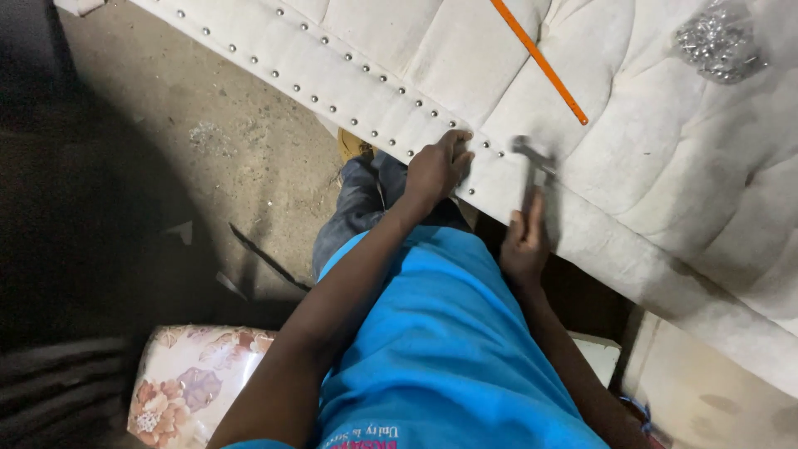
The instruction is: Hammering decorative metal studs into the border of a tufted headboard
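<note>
Along the studded border [366,91], the left hand [434,170] pinches a stud at its twelve o'clock while the right hand [524,241], clenched round the hammer [532,162], wants short, square taps.

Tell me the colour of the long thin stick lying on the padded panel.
The stick is orange, lying diagonally on the cream padded panel; the head view shows it.

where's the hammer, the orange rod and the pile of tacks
hammer [529,155], head view, on its blurred metal head
orange rod [540,60], head view, mid-length
pile of tacks [716,41], head view, middle of the heap
</note>
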